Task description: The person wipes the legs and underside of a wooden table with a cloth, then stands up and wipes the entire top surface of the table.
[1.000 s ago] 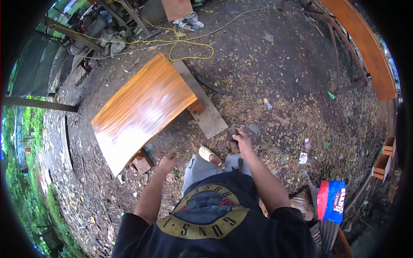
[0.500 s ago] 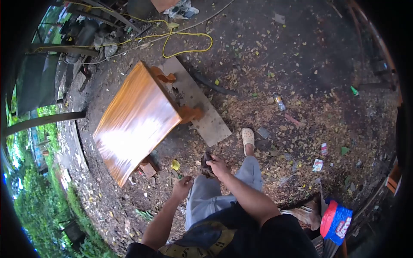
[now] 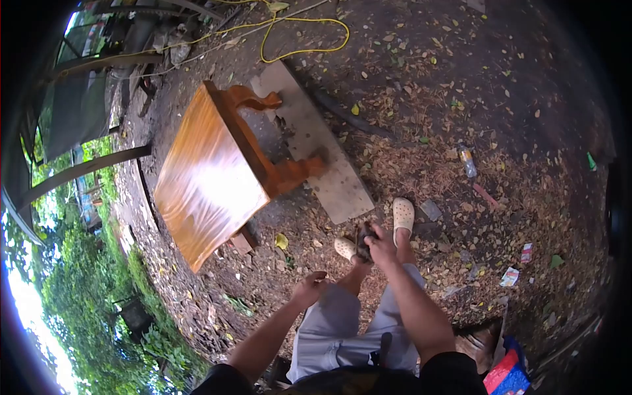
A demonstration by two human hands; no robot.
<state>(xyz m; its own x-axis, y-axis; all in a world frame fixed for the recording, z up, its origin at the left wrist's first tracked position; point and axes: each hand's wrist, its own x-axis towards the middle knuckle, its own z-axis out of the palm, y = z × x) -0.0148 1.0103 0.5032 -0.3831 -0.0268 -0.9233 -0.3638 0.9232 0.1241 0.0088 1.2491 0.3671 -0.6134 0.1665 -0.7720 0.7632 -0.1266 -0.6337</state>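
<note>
My right hand (image 3: 382, 247) is wrapped round a small dark brown object (image 3: 364, 241), whose kind I cannot make out, in front of my shins. Just above my knee hovers my left hand (image 3: 309, 289), its fingers loosely bent and slightly apart, with nothing visible in it. Ahead and to the left is a glossy varnished wooden table (image 3: 214, 174) with curved legs. Two of the legs reach over a flat grey-brown board (image 3: 339, 187) on the ground. A reddish block (image 3: 242, 241) shows under the table's near edge.
A yellow cord (image 3: 306, 20) loops across the dirt at the back. Dry leaves, a plastic bottle (image 3: 468, 162) and wrappers (image 3: 509, 276) litter the ground on the right. At the lower right lies a red and blue bag (image 3: 507, 374). Greenery borders the left.
The view has shifted, and both my feet now show. My right hand, still holding the dark object, has moved right and away from my knee. My left hand has moved right and slightly down.
</note>
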